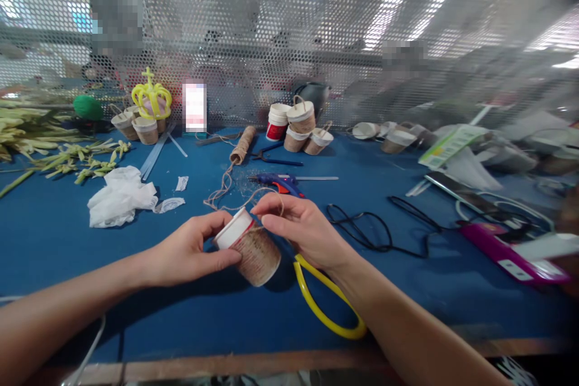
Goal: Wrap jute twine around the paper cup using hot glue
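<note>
A small paper cup [259, 255], white at the rim with a red line and twine wound round its lower part, is tilted in my left hand [192, 250], thumb on its near side. My right hand [303, 223] is at the cup's upper right, its fingers closed on the jute twine [263, 190] that runs from the cup. Under my right wrist shows a yellow looped handle [328, 313]; whether it lies on the table or hangs from the hand I cannot tell. Beyond the cup stands the twine roll [244, 143], lying on its side, with loose strand trailing towards me.
A blue glue gun [283, 182] and pliers [278, 160] lie behind my hands. Twine-wrapped cups [296, 139] are stacked at the back. Crumpled white tissue [121, 196] lies left; a black cable [380, 246] and purple power strip [506, 250] lie right. A perforated metal screen [253, 24] rises behind.
</note>
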Demonstrator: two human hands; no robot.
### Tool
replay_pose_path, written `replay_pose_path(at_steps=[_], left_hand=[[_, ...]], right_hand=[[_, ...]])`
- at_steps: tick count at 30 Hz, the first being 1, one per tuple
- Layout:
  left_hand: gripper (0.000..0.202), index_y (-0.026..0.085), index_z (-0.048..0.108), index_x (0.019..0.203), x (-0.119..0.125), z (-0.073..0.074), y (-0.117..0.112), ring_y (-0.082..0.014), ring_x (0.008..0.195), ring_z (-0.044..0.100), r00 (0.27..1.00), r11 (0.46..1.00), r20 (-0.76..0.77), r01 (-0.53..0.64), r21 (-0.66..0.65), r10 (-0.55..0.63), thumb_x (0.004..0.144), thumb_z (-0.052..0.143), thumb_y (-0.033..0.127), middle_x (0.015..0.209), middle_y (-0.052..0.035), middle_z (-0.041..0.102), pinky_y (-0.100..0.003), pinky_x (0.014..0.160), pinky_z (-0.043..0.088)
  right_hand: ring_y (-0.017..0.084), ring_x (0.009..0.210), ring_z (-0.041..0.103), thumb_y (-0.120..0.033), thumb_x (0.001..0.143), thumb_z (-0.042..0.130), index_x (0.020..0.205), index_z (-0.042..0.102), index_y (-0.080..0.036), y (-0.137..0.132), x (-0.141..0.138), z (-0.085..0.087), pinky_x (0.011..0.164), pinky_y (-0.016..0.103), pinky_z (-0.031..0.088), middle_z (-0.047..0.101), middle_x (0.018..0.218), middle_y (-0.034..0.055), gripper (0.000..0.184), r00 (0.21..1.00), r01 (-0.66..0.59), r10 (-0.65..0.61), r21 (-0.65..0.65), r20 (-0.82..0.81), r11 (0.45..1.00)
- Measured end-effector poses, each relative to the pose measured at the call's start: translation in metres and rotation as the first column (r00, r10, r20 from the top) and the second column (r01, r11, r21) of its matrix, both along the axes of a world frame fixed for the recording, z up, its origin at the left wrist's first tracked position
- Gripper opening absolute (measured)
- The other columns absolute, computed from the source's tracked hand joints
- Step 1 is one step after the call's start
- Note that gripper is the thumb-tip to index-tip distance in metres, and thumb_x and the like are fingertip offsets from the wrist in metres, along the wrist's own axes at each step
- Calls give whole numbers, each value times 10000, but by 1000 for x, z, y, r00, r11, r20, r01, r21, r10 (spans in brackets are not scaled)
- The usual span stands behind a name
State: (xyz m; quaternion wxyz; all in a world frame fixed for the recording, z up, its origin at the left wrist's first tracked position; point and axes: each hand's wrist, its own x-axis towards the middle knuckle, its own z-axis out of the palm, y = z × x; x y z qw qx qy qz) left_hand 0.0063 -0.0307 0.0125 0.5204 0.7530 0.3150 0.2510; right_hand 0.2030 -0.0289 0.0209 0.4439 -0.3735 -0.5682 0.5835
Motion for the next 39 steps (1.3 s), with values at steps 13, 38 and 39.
replay_pose_path(at_steps=[13,38,39], left_hand=[[207,124,501,874,-1,0,4,-109,674,473,999,998,-6,-38,-58,38,765,542,295,754,2,510,-230,626,403],[142,146,515,860,0,1,2,-116,692,513,993,984,-121,13,179,9,792,504,270,774,1,561,-225,639,433],[140,146,514,856,0,1,2,-116,690,513,993,983,-119,16,183,6,792,505,271,771,2,561,-223,636,433]], right_hand=[[96,641,515,-185,642,664,756,647,-177,1,4,3,624,240,414,577,686,-16,116,991,-47,53,-53,126,998],[111,586,488,-293,715,614,636,566,-184,-1,-1,0,594,252,421,547,628,-13,143,937,130,-183,188,299,974],[109,579,484,-295,709,620,632,561,-183,0,-1,0,586,250,419,542,621,-15,148,935,137,-188,184,300,973]])
